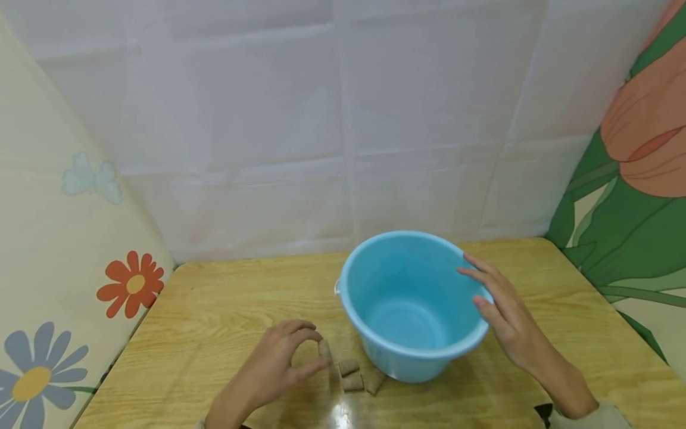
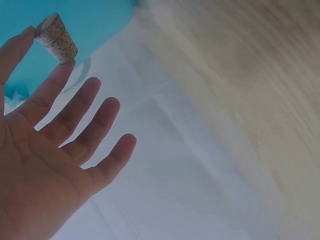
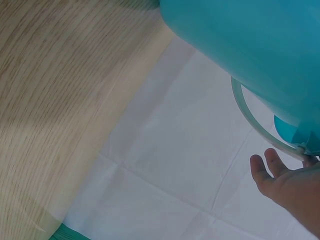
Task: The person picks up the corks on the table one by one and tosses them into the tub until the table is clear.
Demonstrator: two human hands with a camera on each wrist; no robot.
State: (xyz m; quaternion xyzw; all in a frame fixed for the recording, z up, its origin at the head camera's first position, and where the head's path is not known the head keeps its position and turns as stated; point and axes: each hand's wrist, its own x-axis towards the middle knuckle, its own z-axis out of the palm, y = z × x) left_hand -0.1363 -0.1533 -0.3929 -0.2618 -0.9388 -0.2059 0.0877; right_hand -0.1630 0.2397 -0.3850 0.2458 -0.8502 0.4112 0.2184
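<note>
Left hand [image 1: 276,360]: pinching one cork [image 2: 58,39]
Right hand [image 1: 506,317]: fingers outstretched, touching bucket [image 1: 399,365]
Bucket: well apart from desk [image 1: 225,304]'s left edge
Loose corks [image 1: 352,382]: just beside bucket

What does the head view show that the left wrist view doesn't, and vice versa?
Only the head view: the right hand at the rim of the blue bucket, the bucket's inside, three loose corks and the flower-printed panels.

Only the left wrist view: the palm of the left hand.

Both: that hand pinching a cork, the bucket, the table and the white backdrop.
</note>
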